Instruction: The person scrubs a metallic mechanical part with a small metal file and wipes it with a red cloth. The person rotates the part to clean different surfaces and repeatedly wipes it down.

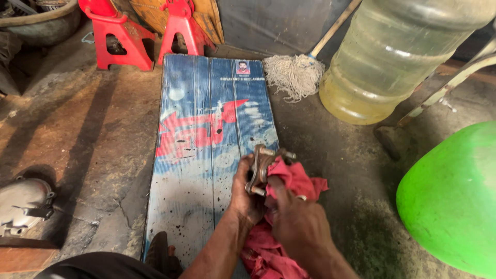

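above the near end of a blue printed board on the concrete floor, a grimy metal bracket with bolts sticking out at its ends is held edge-up, dull brown and oily; a red rag bunches against its right side and hangs down below the hands; beyond the board stand two red jack stands, a white mop head and a large clear water jug; a green rounded object sits at right, a metal engine cover at left; nothing blocks the view of the bracket; the left hand has its fingers curled tight round the bracket's lower part; the right hand presses the rag to the bracket, fingers closed on the cloth.
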